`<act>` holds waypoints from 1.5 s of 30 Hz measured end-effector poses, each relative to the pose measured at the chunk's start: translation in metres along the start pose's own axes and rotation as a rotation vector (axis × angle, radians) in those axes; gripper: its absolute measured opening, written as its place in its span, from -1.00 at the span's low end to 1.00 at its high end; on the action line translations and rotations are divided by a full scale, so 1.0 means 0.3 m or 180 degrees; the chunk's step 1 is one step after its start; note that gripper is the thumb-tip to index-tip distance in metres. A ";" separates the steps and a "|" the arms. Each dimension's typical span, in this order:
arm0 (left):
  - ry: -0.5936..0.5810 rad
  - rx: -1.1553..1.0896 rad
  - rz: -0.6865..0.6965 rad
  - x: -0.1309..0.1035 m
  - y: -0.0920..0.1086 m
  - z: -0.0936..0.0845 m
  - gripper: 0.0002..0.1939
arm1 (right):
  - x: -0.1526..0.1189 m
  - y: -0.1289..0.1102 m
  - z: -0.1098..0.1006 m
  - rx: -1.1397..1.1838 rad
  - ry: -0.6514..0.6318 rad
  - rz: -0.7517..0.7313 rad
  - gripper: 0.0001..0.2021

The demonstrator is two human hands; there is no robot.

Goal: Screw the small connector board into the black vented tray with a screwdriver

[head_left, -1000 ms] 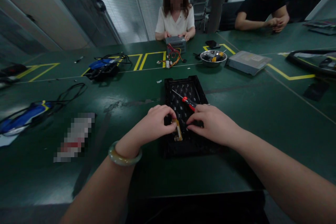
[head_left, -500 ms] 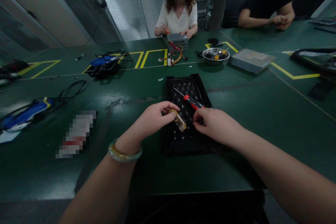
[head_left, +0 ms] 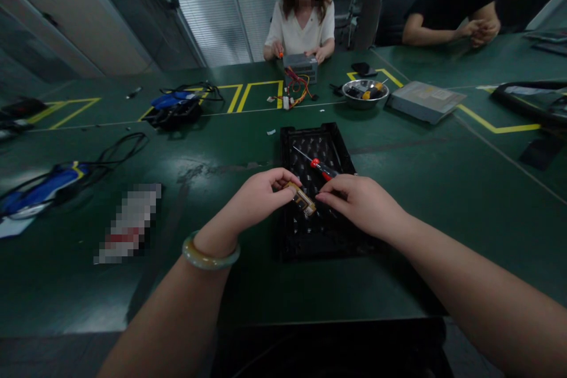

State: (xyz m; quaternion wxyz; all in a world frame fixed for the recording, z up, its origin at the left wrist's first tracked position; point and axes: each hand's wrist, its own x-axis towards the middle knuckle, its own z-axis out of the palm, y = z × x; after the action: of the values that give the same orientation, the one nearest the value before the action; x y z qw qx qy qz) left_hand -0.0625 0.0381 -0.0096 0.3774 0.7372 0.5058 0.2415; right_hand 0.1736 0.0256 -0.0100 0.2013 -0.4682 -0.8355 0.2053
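Observation:
My left hand (head_left: 271, 192), with a bangle (head_left: 211, 257) at its wrist, grips a small yellowish-brown circuit board (head_left: 303, 202) by its upper left end. The board is tilted above a black tray (head_left: 305, 251) with a bumpy floor. Close to the board's right edge, my right hand (head_left: 361, 201) has thumb and forefinger pinched together; what they hold, if anything, is too small to make out. A screwdriver (head_left: 322, 168) with a red and black handle lies in the tray, its handle end hidden behind my right hand.
Across the green table (head_left: 230, 295) a person handles a grey metal box (head_left: 300, 65) with coloured wires (head_left: 301, 88). A metal bowl (head_left: 364, 100) of tools and a flat grey case (head_left: 425, 101) stand to the right. Blue cabled items (head_left: 48, 186) lie left.
My right hand has moved slightly up and left, bringing its pinched fingertips closer to the circuit board. My left hand keeps its hold on the board almost in place.

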 end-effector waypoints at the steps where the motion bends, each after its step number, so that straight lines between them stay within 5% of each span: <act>1: 0.0006 -0.0005 0.0000 -0.001 0.002 -0.001 -0.78 | 0.000 0.002 -0.001 0.0057 0.0048 0.0015 -0.79; 8: -0.0026 -0.0486 -0.0071 -0.003 0.011 -0.011 -0.76 | 0.008 0.014 -0.013 0.0059 0.0484 0.0206 -0.85; 15: -0.0216 -0.1125 -0.0206 -0.010 0.035 -0.023 -0.72 | -0.010 -0.027 -0.024 0.1044 0.0091 0.0185 -0.74; 20: -0.0292 -0.1312 -0.0377 -0.014 0.048 -0.019 -0.70 | -0.026 -0.043 -0.028 0.0388 0.0580 -0.0318 -0.84; 28: -0.0429 -0.1187 -0.0234 -0.016 0.054 -0.008 -0.73 | -0.040 -0.049 -0.040 -0.0262 0.0616 -0.0326 -0.92; 30: -0.0301 -0.0988 -0.0198 -0.012 0.054 -0.007 -0.61 | -0.041 -0.052 -0.041 -0.0389 0.0581 -0.0323 -0.92; 34: 0.0053 -0.0845 -0.0297 0.005 0.041 0.000 -0.44 | -0.052 -0.067 -0.052 -0.0523 0.0376 -0.0400 -0.91; 45: 0.0348 0.0680 0.0188 0.005 0.009 0.039 -0.61 | -0.113 -0.114 -0.046 -0.0885 -0.0823 -0.0657 -0.95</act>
State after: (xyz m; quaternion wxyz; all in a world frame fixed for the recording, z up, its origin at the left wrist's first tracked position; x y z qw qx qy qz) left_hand -0.0518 0.0352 -0.0145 0.2612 0.7735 0.5266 0.2371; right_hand 0.1733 -0.0179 0.0146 0.0458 -0.3732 -0.9182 0.1247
